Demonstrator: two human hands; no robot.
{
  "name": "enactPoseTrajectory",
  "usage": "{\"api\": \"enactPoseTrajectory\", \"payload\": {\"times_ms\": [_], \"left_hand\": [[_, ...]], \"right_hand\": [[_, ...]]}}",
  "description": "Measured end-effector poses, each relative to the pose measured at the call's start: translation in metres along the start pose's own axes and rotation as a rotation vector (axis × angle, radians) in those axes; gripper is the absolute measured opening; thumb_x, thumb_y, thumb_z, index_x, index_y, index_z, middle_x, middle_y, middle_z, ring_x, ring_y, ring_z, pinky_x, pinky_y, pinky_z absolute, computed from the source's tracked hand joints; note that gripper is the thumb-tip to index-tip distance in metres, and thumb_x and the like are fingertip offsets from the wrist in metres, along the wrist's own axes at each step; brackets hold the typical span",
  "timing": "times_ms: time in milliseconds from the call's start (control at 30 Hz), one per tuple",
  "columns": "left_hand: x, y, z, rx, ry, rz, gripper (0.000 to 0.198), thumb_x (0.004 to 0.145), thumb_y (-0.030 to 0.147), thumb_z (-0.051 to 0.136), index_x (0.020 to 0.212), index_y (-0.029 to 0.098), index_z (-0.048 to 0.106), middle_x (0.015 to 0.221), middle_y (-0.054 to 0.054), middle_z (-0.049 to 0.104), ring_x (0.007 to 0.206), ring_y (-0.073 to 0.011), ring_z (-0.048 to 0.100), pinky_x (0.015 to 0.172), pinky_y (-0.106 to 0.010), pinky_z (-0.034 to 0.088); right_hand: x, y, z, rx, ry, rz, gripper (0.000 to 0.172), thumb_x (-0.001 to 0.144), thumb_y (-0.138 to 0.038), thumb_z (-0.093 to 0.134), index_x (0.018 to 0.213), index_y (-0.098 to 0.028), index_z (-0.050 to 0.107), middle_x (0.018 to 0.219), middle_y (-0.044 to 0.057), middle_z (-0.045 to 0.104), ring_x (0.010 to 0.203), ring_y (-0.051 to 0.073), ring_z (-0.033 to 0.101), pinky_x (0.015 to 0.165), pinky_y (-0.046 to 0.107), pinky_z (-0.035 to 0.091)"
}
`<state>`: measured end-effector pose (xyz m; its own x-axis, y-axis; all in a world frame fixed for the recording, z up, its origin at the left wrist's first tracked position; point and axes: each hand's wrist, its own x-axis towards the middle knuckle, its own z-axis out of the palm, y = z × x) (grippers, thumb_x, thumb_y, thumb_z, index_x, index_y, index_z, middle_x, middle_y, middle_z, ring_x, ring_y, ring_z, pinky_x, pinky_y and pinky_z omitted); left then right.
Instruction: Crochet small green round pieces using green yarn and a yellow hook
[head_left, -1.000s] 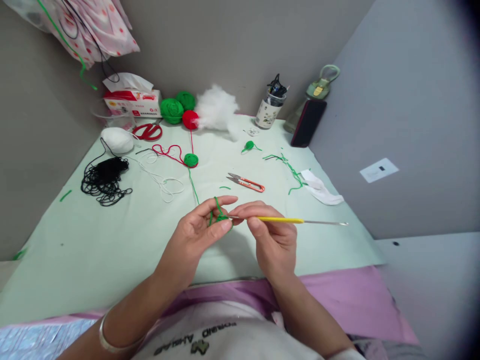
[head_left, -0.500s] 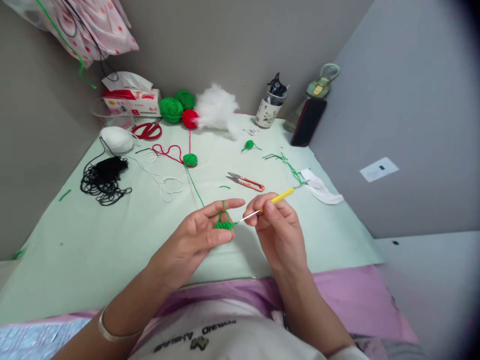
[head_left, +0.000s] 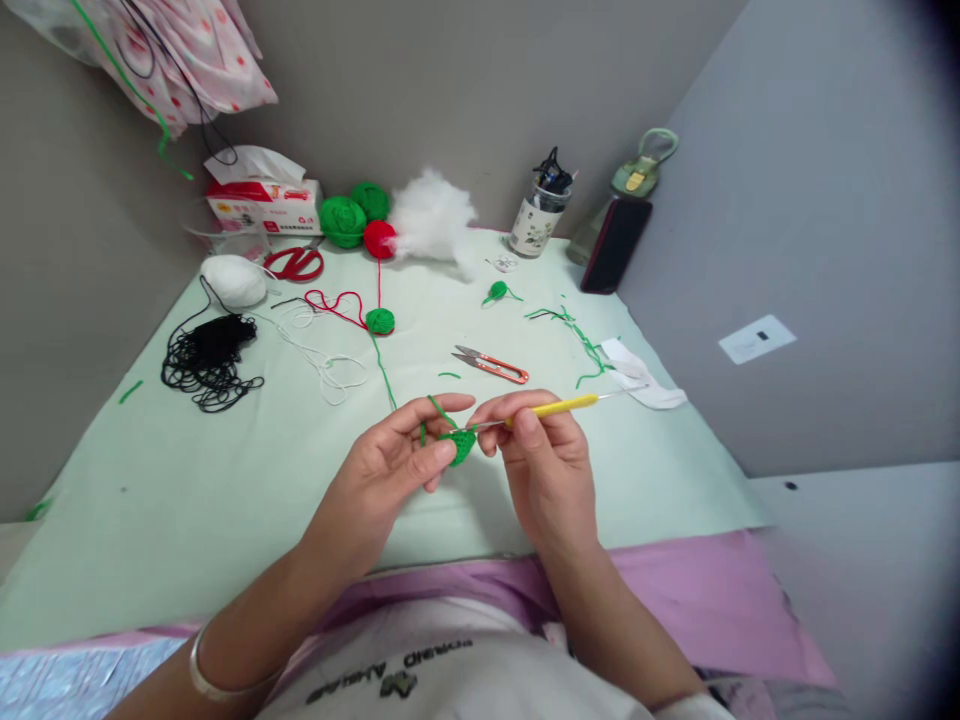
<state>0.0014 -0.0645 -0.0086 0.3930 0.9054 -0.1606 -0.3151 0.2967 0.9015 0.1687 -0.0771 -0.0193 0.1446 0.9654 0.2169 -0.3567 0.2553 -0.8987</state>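
Observation:
Between thumb and fingers, my left hand (head_left: 394, 455) pinches a small green crochet piece (head_left: 462, 446). Green yarn runs over its raised index finger and trails back to a small green yarn ball (head_left: 380, 321) on the table. My right hand (head_left: 544, 450) grips a crochet hook (head_left: 562, 407) by its yellow handle, closed like on a pencil. The hook's metal shaft points left and its tip meets the top edge of the green piece; the exact stitch is too small to make out.
Orange thread snips (head_left: 495, 365) lie just beyond my hands. Farther back are red scissors (head_left: 296, 263), a black yarn heap (head_left: 210, 355), white stuffing (head_left: 431, 220), a tissue box (head_left: 262, 205), a pen cup (head_left: 538, 220) and a phone (head_left: 616, 245) leaning on a bottle. Green scraps lie to the right.
The hook has swung flatter and moved left, its tip now at the piece's top edge. My right hand came closer to my left. The green piece has tilted, showing more of its face.

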Motion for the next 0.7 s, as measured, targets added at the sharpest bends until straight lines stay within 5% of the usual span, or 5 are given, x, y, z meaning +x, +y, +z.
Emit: {"api": "enactPoseTrajectory", "payload": {"times_ms": [300, 500, 600, 700], "left_hand": [[-0.001, 0.0, -0.002, 0.093, 0.079, 0.075, 0.028, 0.088, 0.029, 0.082, 0.115, 0.034, 0.083, 0.09, 0.0, 0.064, 0.084, -0.0151, 0.054, 0.08, -0.026, 0.044], [-0.001, -0.005, 0.003, 0.151, 0.179, 0.148, 0.037, 0.086, 0.02, 0.084, 0.12, 0.034, 0.08, 0.09, 0.003, 0.063, 0.076, -0.0106, 0.051, 0.078, -0.022, 0.045], [0.001, -0.003, 0.004, -0.056, 0.076, 0.022, 0.051, 0.084, 0.023, 0.086, 0.133, 0.031, 0.074, 0.086, 0.003, 0.063, 0.072, -0.0104, 0.052, 0.072, -0.022, 0.046], [0.004, 0.001, 0.001, -0.231, 0.02, -0.141, 0.049, 0.084, 0.026, 0.086, 0.131, 0.022, 0.075, 0.073, 0.006, 0.055, 0.055, -0.006, 0.035, 0.062, -0.022, 0.042]], "right_hand": [[-0.005, -0.004, -0.002, -0.161, -0.057, -0.087, 0.019, 0.106, -0.034, 0.059, 0.097, -0.024, 0.073, 0.092, 0.004, 0.079, 0.074, 0.015, 0.07, 0.069, 0.031, 0.058], [-0.016, -0.005, -0.005, -0.716, -0.186, -0.5, 0.026, 0.102, -0.015, 0.06, 0.117, -0.031, 0.075, 0.104, 0.006, 0.079, 0.093, 0.021, 0.074, 0.079, 0.037, 0.061], [-0.018, -0.003, -0.006, -0.927, -0.217, -0.617, 0.033, 0.096, -0.013, 0.067, 0.117, -0.036, 0.077, 0.11, 0.006, 0.079, 0.098, 0.023, 0.075, 0.08, 0.038, 0.062], [-0.015, -0.003, -0.006, -0.718, -0.099, -0.524, 0.027, 0.1, -0.017, 0.064, 0.114, -0.035, 0.078, 0.104, 0.006, 0.079, 0.092, 0.022, 0.074, 0.077, 0.039, 0.062]]}}
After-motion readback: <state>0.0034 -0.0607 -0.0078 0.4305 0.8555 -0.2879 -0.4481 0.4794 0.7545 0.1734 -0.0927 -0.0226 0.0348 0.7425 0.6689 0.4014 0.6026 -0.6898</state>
